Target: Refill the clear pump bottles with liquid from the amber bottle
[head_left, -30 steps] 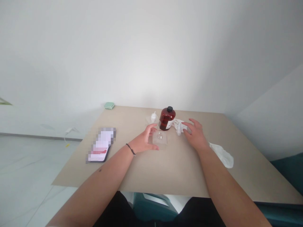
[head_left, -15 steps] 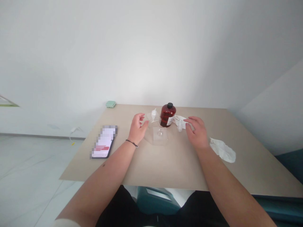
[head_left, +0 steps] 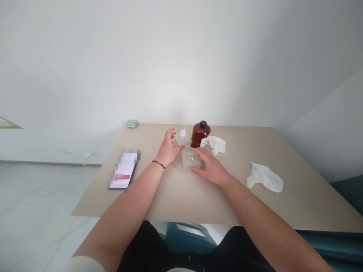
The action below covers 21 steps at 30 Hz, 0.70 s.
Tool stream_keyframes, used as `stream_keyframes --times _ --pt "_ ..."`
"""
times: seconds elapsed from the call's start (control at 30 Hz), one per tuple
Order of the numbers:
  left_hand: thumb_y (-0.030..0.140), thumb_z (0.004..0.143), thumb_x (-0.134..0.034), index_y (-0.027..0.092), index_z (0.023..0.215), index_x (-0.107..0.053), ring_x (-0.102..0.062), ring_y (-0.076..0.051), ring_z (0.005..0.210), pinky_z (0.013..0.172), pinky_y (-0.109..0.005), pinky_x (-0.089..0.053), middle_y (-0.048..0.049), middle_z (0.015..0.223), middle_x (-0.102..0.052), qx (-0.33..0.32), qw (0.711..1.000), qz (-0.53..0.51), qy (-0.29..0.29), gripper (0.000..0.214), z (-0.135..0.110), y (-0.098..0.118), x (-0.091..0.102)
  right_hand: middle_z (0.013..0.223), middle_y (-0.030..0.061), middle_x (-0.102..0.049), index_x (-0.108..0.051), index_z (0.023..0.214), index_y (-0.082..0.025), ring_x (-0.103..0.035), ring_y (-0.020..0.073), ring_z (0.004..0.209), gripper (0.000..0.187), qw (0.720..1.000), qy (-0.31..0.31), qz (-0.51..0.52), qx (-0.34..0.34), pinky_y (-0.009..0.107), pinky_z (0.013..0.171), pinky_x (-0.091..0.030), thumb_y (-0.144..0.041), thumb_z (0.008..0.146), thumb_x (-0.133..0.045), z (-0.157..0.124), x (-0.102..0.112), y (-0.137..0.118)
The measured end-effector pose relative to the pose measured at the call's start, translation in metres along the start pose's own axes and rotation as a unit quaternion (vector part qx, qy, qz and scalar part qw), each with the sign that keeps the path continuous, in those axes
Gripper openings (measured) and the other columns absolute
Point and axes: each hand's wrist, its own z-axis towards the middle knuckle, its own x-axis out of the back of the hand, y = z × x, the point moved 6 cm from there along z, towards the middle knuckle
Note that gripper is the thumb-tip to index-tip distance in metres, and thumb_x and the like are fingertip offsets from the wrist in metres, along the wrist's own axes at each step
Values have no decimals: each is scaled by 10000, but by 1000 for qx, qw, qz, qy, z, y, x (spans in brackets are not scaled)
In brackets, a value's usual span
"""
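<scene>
Clear plastic blister tray (head_left: pixel 190 160) is lying on the bench (head_left: pixel 255 211) just before the amber glass bottle (head_left: pixel 200 136), the right hand's (head_left: pixel 211 170) fingers (head_left: pixel 200 153) resting unclenched across it, the left hand (head_left: pixel 168 151) hovering open beside it

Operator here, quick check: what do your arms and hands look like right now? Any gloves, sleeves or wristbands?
The left hand and right hand are ungloved. A thin black cord bracelet circles the left wrist. The left forearm and right forearm are bare; a pale sleeve cuff shows low on the left arm.
</scene>
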Motion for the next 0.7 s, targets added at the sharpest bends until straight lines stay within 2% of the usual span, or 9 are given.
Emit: stream_keyframes --times 0.13,0.23,0.33,0.47,0.57,0.7 --pt "263 734 -802 298 1436 -378 -559 -284 1279 1031 -477 -502 -117 1383 -536 -37 998 -28 47 821 -10 12 18 1455 152 -560 -462 1492 -259 -557 333 1313 724 1000 7 5 -6 551 1085 -471 -380 835 -742 -3 7 6" --pt "277 737 -790 313 1449 -355 -560 -267 1265 1031 -457 -501 -99 1355 -545 -74 996 -41 40 836 -21 18 28 1427 138 -581 -471 1488 -283 -587 332 1258 718 999 38 -2 -11 532 1018 -512 -376 830 -741 -9 21 14" --pt "287 746 -780 322 1470 -314 -561 -257 1258 1023 -434 -503 -96 1325 -553 -98 993 -70 -4 862 -32 20 31 1402 131 -597 -499 1464 -284 -604 322 1221 678 997 75 -13 -26 498 965 -538 -373 833 -730 -15 38 25" --pt "291 756 -788 321 1494 -256 -562 -259 1244 1018 -432 -504 -105 1308 -556 -121 984 -91 -97 910 -41 25 26 1393 133 -604 -535 1431 -270 -611 315 1204 647 994 94 -32 -47 478 940 -551 -368 823 -732 -19 52 36" --pt "264 745 -791 311 1500 -241 -560 -273 1247 1014 -449 -500 -107 1288 -566 -136 976 -74 -155 936 -47 29 18 1393 135 -605 -542 1429 -266 -600 325 1218 660 994 90 -41 -54 499 965 -539 -381 811 -743 -20 55 39" --pt "236 727 -790 303 1508 -243 -544 -288 1264 1025 -472 -494 -112 1280 -557 -129 974 -43 -182 956 -49 29 13 1395 133 -600 -523 1449 -268 -595 320 1220 682 995 78 -33 -56 499 978 -533 -369 812 -745 -19 53 39"
